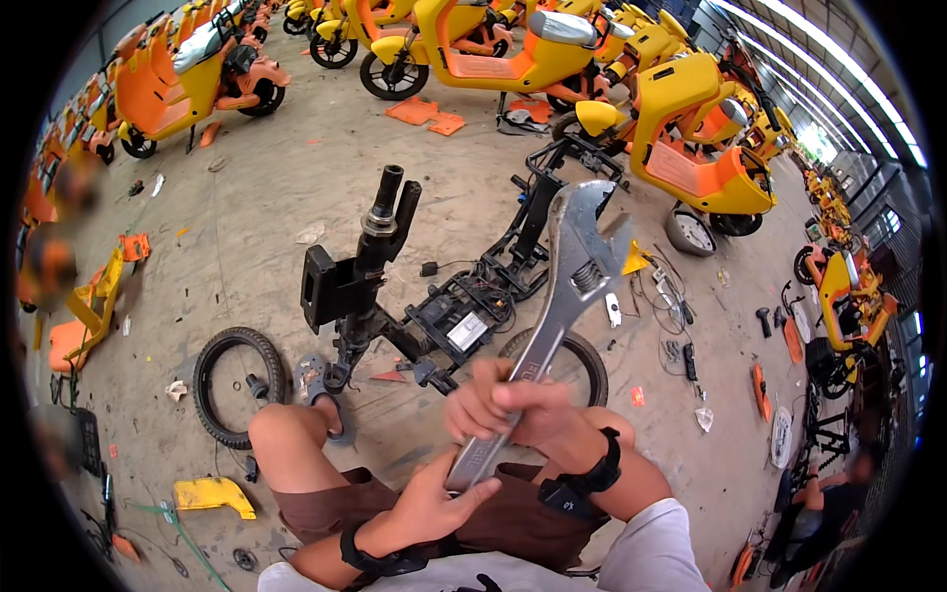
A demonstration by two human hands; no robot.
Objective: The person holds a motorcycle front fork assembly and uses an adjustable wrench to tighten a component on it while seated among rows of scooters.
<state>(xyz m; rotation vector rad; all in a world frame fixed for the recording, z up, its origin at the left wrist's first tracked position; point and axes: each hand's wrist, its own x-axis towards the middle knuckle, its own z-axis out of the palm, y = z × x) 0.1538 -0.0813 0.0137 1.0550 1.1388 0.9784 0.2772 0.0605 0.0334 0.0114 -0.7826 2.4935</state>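
A large steel adjustable wrench [550, 326] stands at a slant in front of me, jaw end up. My right hand [513, 409] grips its middle; below, my left hand [444, 508] is closed around the lower handle. Beyond them lies a black scooter frame [454, 316] with an exposed battery box and wiring; its upright steering tube [380, 222] has a metal collar near the top. A loose wheel [207, 385] lies left of my knees, and another tyre [597, 370] shows partly behind the wrench.
Rows of yellow-orange scooters [493, 49] stand behind. Loose panels [409, 111], a yellow piece [212, 498], cables [666, 296] and small parts are scattered on the concrete floor [256, 237]. Another person [829, 503] crouches at the right edge.
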